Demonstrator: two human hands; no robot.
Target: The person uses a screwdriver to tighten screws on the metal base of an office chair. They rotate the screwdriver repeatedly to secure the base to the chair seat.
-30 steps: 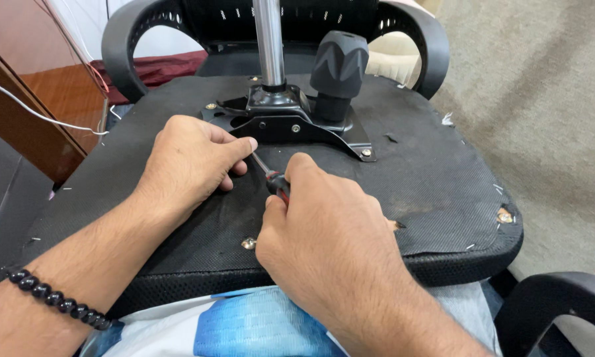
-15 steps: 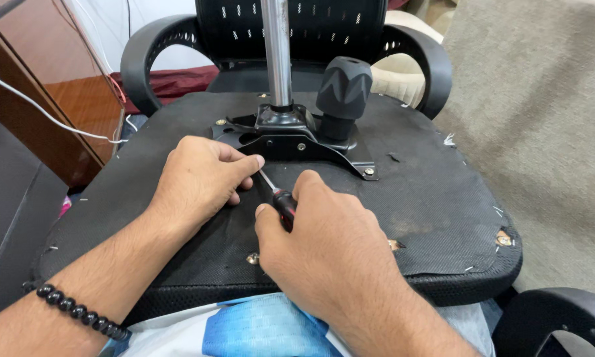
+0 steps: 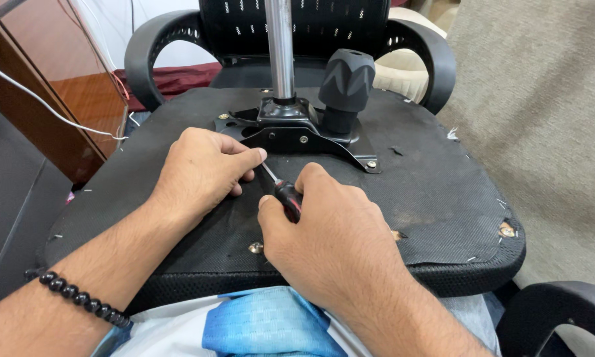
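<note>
On the upturned chair seat [image 3: 430, 192], a screwdriver [image 3: 285, 196] is gripped in the closed right hand [image 3: 330, 244]; its shaft is pinched by the left hand [image 3: 201, 168] near the metal bracket [image 3: 297, 132].

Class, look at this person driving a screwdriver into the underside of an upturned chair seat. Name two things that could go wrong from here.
1. The left hand pinches the screwdriver shaft close to its tip; if the tip slips, it may jab those fingers.
2. The right hand holds the screwdriver tilted rather than upright, so it could jump off the screw and tear the seat fabric, which already shows holes near its edge.
</note>
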